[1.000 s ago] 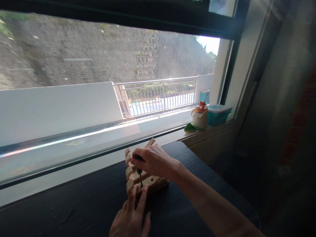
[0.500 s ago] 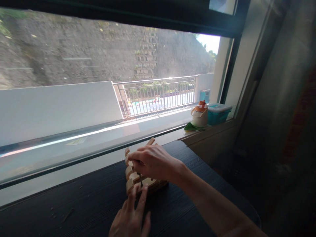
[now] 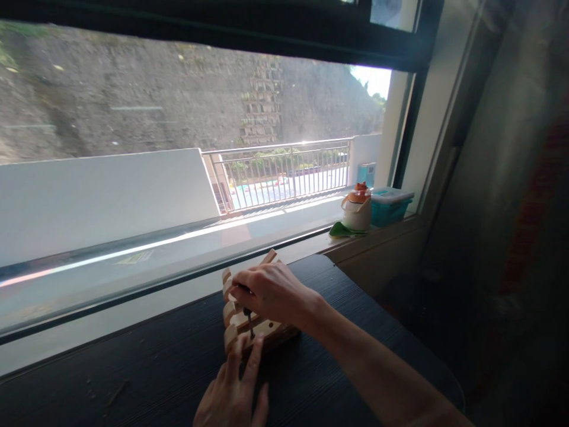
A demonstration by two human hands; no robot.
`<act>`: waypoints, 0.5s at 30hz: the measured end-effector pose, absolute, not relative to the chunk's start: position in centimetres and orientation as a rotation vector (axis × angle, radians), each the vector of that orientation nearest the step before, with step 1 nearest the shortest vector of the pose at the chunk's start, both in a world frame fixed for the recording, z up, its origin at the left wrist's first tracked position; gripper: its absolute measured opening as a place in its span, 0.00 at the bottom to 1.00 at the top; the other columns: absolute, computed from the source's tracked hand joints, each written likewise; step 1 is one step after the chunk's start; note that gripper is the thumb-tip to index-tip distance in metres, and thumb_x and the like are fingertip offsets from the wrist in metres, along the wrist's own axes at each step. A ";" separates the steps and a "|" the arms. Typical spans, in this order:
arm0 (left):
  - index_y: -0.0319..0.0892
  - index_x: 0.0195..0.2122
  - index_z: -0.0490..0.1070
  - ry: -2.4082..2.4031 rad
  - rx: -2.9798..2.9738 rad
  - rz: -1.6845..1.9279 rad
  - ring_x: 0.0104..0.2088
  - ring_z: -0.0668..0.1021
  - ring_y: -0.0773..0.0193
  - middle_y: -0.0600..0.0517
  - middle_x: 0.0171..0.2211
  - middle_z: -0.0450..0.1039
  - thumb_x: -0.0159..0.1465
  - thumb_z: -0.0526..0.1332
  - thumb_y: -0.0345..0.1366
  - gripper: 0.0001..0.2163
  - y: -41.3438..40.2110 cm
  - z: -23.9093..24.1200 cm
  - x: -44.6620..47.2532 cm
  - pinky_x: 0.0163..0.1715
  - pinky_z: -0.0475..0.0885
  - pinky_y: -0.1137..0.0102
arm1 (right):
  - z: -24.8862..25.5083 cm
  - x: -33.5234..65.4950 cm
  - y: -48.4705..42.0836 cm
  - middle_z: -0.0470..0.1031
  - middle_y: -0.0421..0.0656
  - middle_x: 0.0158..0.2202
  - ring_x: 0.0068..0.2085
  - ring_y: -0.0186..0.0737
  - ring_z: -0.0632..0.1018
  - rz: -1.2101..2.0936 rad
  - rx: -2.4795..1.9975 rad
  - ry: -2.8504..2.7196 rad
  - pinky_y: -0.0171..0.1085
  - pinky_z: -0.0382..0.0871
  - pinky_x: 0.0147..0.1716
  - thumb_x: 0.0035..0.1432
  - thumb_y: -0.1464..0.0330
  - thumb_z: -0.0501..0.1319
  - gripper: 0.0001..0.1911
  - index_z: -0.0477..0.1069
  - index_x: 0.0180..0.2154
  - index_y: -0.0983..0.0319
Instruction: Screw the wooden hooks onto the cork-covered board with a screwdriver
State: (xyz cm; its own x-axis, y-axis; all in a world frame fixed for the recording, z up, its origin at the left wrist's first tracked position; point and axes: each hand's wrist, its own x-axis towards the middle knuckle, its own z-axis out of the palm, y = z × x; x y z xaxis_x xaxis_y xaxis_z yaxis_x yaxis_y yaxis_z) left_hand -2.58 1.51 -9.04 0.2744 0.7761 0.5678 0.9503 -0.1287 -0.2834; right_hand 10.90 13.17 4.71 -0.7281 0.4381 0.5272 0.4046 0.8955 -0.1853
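A small slatted wooden piece [image 3: 262,330] with rounded, raised ends rests on the dark table. My right hand [image 3: 269,290] is closed around the handle of a screwdriver [image 3: 251,326], whose dark shaft points down to the front slat. Most of the handle is hidden inside my fingers. Below it, my left hand [image 3: 235,379] lies with its fingers apart, two fingertips touching the near edge of the wood on either side of the screwdriver's tip. A dark round hole or screw head shows on the slat, right of the shaft.
The dark table [image 3: 146,367] runs up to a window sill. On the sill at the right stand a white jar with an orange top [image 3: 357,207], a teal lidded box [image 3: 391,207] and a green leaf-shaped item [image 3: 342,230]. Small scraps lie at the table's left.
The whole view has shifted slightly. My right hand still grips the screwdriver over the same spot, with a small turn of the wrist at most. The left hand stays against the wood.
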 end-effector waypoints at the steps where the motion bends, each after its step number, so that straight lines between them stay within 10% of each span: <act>1: 0.41 0.61 0.53 -1.548 -1.953 -0.377 0.48 0.76 0.59 0.39 0.57 0.60 0.61 0.53 0.32 0.26 1.5 -9.0 -2.6 0.40 0.75 0.71 | 4.8 11.0 13.0 0.76 0.41 0.32 0.32 0.35 0.74 0.062 -0.582 -2.481 0.35 0.50 0.26 0.63 0.64 0.51 0.13 0.72 0.36 0.62; 15: 0.40 0.58 0.56 -1.521 -1.919 -0.348 0.43 0.78 0.61 0.38 0.55 0.63 0.60 0.52 0.33 0.23 1.5 -8.7 -2.3 0.37 0.76 0.71 | 4.2 10.3 13.7 0.76 0.44 0.29 0.30 0.38 0.75 0.027 -0.685 -2.501 0.35 0.50 0.26 0.64 0.63 0.49 0.13 0.68 0.36 0.63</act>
State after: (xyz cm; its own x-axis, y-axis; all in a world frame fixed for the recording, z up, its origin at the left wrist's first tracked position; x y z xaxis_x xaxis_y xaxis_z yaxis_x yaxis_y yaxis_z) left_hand -2.26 1.53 -8.68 0.2898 0.7645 0.5758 0.9388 -0.1101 -0.3264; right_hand 10.32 13.71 4.20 -0.7243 0.4773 0.4976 0.4666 0.8706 -0.1560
